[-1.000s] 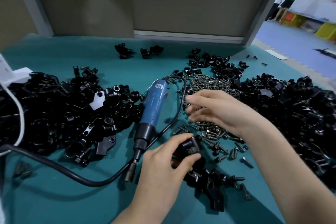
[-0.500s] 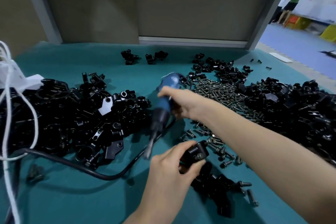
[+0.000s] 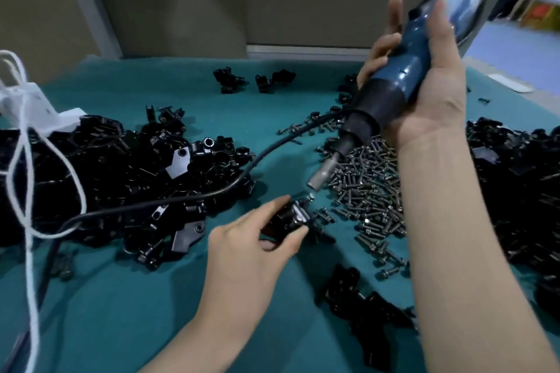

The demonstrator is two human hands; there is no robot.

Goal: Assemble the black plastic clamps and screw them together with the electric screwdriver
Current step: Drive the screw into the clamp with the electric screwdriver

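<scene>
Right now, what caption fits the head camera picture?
Right hand aims the blue screwdriver at the clamp held by the left hand.

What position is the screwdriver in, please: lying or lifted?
Lifted and tilted: the right hand grips the screwdriver, its bit pointing down at the clamp the left hand holds.

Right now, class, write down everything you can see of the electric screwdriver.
The electric screwdriver has a glossy blue plastic body, a black collar and a silver metal tip. The right hand grips its body, holding it in the air, tilted, tip down and leftward, just above the clamp that the left hand pinches. A black cord runs from behind it leftward over the pile of black parts.
</scene>
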